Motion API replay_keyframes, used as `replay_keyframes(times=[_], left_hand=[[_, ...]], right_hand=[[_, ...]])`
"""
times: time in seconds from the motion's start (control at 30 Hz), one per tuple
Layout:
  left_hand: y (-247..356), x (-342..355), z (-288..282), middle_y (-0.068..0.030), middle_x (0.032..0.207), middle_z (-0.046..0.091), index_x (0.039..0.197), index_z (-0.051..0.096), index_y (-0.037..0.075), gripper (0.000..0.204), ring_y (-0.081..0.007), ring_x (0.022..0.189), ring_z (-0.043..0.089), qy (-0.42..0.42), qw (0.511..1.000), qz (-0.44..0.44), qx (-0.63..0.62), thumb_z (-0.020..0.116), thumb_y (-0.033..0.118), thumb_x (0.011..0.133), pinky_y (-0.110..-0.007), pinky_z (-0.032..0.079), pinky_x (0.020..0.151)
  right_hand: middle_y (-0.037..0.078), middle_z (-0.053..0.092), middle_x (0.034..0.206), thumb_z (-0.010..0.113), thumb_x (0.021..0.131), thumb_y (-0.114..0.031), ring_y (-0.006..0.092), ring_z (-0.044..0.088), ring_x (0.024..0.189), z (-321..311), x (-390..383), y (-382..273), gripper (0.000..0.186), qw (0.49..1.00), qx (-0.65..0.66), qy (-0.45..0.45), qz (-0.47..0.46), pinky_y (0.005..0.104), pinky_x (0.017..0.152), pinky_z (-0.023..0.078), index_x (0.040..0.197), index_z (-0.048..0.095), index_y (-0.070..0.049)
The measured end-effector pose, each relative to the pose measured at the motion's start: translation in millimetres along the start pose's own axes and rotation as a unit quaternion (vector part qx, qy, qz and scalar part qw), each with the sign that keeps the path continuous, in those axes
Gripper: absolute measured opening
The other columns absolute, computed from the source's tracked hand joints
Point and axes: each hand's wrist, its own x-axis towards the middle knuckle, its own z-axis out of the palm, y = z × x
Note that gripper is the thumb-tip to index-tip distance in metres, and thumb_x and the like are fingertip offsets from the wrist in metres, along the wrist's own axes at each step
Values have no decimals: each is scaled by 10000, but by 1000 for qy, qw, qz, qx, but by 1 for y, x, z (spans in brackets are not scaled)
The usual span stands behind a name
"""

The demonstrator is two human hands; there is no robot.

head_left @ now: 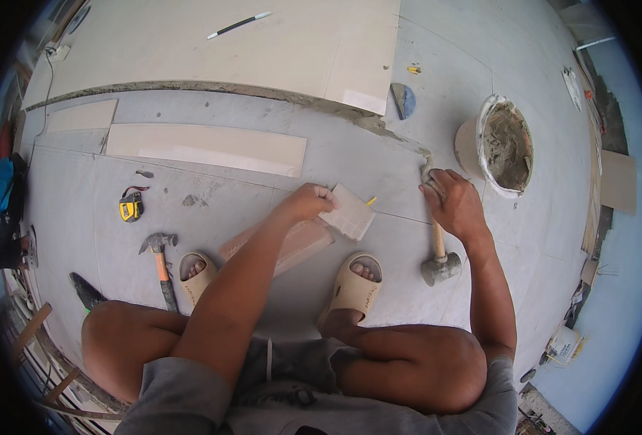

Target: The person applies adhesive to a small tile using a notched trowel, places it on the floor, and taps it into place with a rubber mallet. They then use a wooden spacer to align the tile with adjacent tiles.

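Note:
My left hand (312, 201) is closed at the left edge of a small cream tile piece (351, 214), held low over the floor. A yellow stick (371, 201) pokes out beside the tile. Under my left forearm lies a reddish tile strip (299, 250), partly hidden. My right hand (455, 203) has its fingers curled round something grey and mortar-smeared, which I cannot make out clearly. Just below that hand is a mallet (441, 268) with a dark head and wooden handle; the handle's upper end is hidden. Grey mortar (428, 158) trails along the floor above the fingers.
A bucket of mortar (457, 145) stands right of my right hand. Large cream tiles (299, 51) end in a mortared edge ahead; a pen (239, 25) lies there. Left are a cut tile strip (205, 145), a tape measure (131, 206) and a claw hammer (162, 264).

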Motion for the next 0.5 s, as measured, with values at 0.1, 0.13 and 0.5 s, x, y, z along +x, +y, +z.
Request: replay_keyframes(times=[0.1,0.13,0.5], left_hand=[[1,-3,1,-120,1039,648,969,685,-22,165,-211,950,638,2,1000,1,-1,654,38,819,-368,644,729],[2,-3,2,-120,1037,647,972,685,-24,168,-212,947,639,0,1000,3,-2,654,40,820,-367,644,729],[-1,-8,5,-128,1055,652,992,686,-30,183,-219,927,651,-13,1000,0,-6,646,38,827,-356,647,691]], right_hand=[[206,679,930,655,894,-271,410,657,847,29,28,-14,276,996,-39,-76,-9,479,766,527,961,661,-3],[209,681,930,649,897,-275,411,658,852,34,36,-14,277,995,-47,-89,-7,482,776,526,954,666,-4],[239,683,918,559,963,-339,430,654,875,43,83,-8,357,979,-123,-154,43,501,816,516,940,675,-2]])
